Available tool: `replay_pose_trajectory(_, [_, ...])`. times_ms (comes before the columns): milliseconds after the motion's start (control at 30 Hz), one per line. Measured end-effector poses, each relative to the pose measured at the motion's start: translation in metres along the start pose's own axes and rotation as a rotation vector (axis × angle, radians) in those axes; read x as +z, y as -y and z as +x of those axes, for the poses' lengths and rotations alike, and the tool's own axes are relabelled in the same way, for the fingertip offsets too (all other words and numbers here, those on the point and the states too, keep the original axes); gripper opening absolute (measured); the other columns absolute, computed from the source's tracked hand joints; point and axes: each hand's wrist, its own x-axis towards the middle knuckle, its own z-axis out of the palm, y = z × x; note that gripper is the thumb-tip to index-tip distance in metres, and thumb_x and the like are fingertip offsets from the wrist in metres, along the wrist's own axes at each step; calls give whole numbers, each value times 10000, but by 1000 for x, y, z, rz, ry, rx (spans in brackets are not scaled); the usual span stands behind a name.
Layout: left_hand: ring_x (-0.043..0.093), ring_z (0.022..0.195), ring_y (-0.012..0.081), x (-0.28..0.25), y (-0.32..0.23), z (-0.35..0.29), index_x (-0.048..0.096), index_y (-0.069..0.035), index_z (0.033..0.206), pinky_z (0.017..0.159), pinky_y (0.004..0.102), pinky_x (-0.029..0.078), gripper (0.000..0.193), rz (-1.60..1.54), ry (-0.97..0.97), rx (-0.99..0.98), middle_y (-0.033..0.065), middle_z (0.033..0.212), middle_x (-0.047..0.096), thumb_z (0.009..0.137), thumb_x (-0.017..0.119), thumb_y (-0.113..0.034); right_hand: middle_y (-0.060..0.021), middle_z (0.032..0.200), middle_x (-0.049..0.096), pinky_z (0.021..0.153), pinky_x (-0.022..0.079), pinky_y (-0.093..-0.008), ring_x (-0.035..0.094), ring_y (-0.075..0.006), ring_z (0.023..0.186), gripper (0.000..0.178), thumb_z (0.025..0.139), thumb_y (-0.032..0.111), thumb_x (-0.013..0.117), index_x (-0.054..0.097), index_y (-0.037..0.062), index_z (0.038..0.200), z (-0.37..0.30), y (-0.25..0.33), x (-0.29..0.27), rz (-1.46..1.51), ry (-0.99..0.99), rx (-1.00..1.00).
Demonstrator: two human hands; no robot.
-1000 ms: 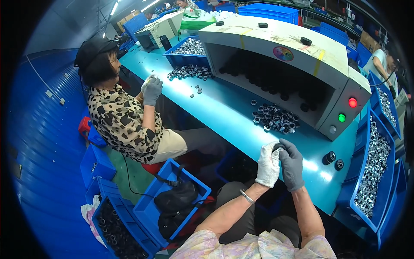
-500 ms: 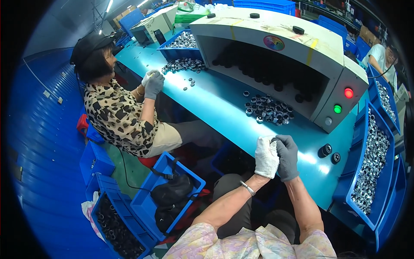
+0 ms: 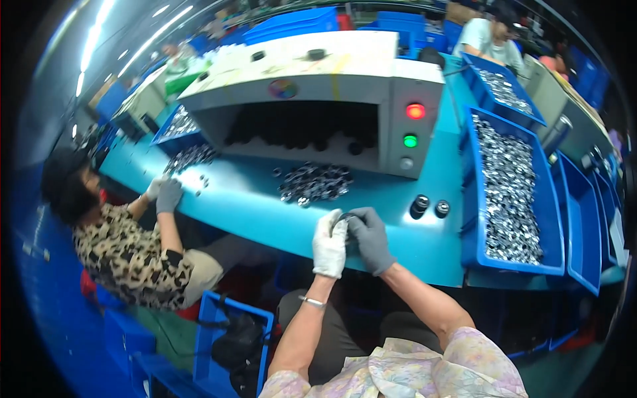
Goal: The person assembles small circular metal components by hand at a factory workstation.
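Black part (image 3: 345,217), pinched by our left hand (image 3: 330,245) and right hand (image 3: 371,240), could drop if either grip slips.

Teal table (image 3: 265,225): white machine (image 3: 355,83), pile of small shiny parts (image 3: 317,182), two black cylinders (image 3: 419,207).

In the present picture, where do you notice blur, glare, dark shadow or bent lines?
Head view: blur softens the seated co-worker in the leopard-print top; same head view: white glare washes the left part of the turquoise tabletop; head view again: deep shadow hides detail inside the white machine; head view, too: fisheye curves the tabletop's front edge, with black around the rim.
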Motion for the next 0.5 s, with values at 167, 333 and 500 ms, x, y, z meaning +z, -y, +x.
replay_pose_trajectory(167, [597, 879, 187, 14, 14, 4, 616, -23, 1051, 780, 303, 487, 152, 231, -55, 100, 94, 961, 610, 921, 579, -93, -48, 900, 597, 722, 470, -247, 544, -95, 815, 164, 893, 107, 593, 553, 4, 1014, 0, -7, -14, 25, -1, 18])
replay_pose_trajectory(333, [609, 887, 210, 12, 20, 3, 587, -1, 1107, 788, 319, 508, 195, 274, -54, 225, 111, 1006, 591, 924, 532, -42, -57, 903, 607, 737, 477, -257, 561, -104, 826, 184, 888, 106, 588, 555, 1, 1034, 17, 9, -24, -163, 190, -49])
replay_pose_trajectory(500, [590, 979, 284, -10, 20, 5, 597, -11, 1130, 879, 366, 471, 261, 314, -34, 222, 154, 1056, 590, 874, 569, -52, -58, 897, 612, 749, 480, -268, 563, -119, 835, 134, 884, 97, 580, 597, 12, 987, 16, -5, -3, -173, 165, -140])
